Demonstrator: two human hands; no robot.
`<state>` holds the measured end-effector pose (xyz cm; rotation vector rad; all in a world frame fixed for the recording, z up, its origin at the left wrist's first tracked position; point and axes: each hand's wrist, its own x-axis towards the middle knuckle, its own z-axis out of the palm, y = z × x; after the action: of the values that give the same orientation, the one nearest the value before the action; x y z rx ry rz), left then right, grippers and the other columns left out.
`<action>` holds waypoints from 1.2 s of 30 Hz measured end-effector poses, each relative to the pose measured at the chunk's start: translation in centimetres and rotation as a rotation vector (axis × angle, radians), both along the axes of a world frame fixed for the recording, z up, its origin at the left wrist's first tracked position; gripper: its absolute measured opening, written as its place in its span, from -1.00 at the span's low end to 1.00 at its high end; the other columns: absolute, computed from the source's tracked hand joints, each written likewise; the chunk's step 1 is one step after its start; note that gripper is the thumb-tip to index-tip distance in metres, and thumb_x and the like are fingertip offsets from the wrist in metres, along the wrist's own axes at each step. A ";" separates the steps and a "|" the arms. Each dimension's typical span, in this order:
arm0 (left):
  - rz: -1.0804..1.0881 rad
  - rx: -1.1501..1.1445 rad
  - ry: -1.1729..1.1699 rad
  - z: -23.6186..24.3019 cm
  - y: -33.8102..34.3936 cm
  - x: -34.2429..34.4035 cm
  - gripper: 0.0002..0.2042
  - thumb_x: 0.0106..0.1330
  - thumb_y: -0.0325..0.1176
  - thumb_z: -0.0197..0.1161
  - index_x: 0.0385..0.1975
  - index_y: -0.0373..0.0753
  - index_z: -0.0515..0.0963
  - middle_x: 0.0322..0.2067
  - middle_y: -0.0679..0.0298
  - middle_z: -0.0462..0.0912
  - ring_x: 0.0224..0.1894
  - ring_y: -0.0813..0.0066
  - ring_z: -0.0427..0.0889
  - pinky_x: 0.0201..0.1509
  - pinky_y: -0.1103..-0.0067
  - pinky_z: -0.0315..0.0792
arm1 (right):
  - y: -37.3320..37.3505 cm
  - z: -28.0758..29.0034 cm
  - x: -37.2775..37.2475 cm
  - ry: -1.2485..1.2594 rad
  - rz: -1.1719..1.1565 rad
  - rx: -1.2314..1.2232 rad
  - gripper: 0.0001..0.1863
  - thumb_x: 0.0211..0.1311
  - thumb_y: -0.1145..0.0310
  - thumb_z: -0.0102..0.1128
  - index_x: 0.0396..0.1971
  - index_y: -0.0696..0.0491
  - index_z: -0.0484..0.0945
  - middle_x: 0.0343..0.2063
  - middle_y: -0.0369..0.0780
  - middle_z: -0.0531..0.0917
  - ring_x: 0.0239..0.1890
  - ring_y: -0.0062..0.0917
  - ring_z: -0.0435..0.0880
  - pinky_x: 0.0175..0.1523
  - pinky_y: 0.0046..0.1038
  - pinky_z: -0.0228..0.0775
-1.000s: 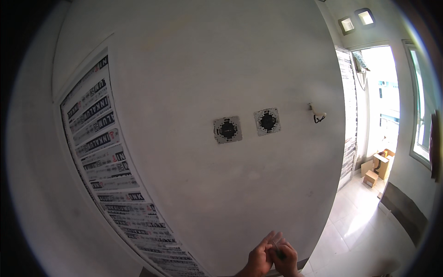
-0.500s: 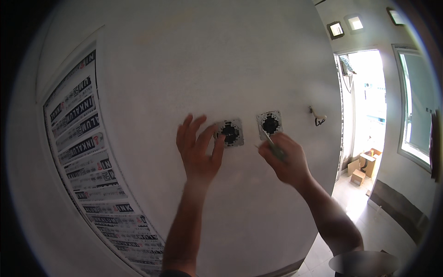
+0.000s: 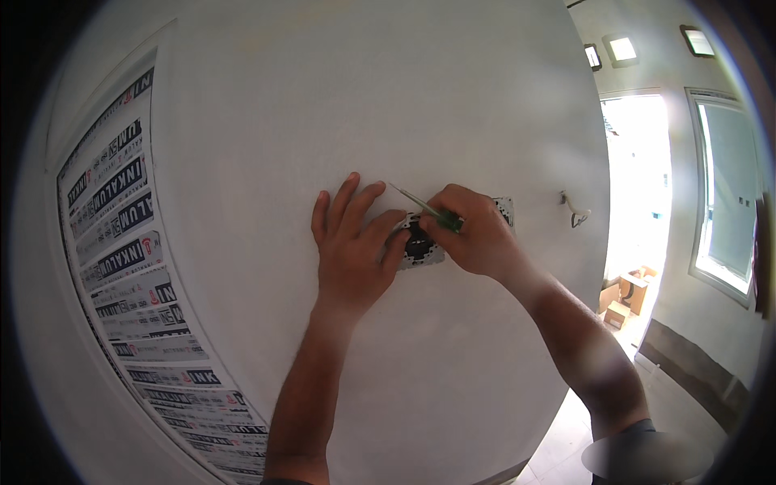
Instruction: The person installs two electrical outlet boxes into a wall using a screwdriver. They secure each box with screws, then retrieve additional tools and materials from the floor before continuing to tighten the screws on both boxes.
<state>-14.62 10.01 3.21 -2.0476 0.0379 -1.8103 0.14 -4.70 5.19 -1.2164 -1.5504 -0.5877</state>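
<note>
My left hand [image 3: 352,242] lies flat against the white wall [image 3: 339,105], fingers spread, its thumb touching the left edge of an uncovered wall socket insert [image 3: 419,245] with a grey metal frame and black centre. My right hand [image 3: 477,230] is closed around a thin screwdriver [image 3: 424,206] with a green handle and covers the socket's right side; the shaft points up and left. A second socket frame [image 3: 505,208] shows only as a corner behind my right hand.
A tall frame wrapped in printed protective film [image 3: 121,267] runs down the left. A short cable stub [image 3: 575,212] sticks out of the wall at right. Beyond it a bright doorway [image 3: 638,186], cardboard boxes [image 3: 626,295] on the floor, and a window [image 3: 727,202].
Both hands rose from the bottom edge to the sockets. My left hand now rests by the left socket, and my right hand with the screwdriver moved left onto it, hiding the right socket.
</note>
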 end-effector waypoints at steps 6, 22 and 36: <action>0.013 0.014 0.012 -0.2 0.1 0.2 -0.81 0.32 -0.29 0.44 -0.10 -0.03 0.69 0.27 0.31 0.52 0.55 0.17 0.24 0.65 0.07 -0.20 | 0.1 0.7 -0.2 -0.032 -0.078 -0.058 -0.87 0.37 0.41 0.31 -0.29 0.18 0.64 -0.37 -0.09 0.63 -0.31 -0.23 0.67 -0.18 -0.23 0.48; -0.008 -0.001 -0.006 -0.2 0.0 0.2 -0.83 0.27 -0.38 0.47 -0.16 -0.05 0.75 0.24 0.34 0.58 0.54 0.19 0.29 0.66 0.04 -0.15 | 1.0 0.2 -1.7 -0.389 -0.296 0.055 -0.73 0.14 0.55 0.44 -0.27 0.14 0.48 -0.28 -0.14 0.52 -0.29 -0.11 0.67 -0.24 -0.15 0.56; -0.011 0.031 -0.065 -0.1 0.2 0.3 -0.83 0.23 -0.29 0.49 -0.19 -0.01 0.77 0.19 0.33 0.61 0.47 0.19 0.36 0.62 0.07 -0.08 | -5.4 2.9 -3.1 0.108 -0.488 -0.308 -0.75 0.38 0.29 0.33 -0.25 0.19 0.57 -0.39 -0.08 0.63 -0.32 -0.21 0.61 -0.18 -0.22 0.46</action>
<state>-14.29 10.19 3.10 -1.9703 0.0589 -1.8700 -2.91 -10.09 8.12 -1.8571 -1.2840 -0.5932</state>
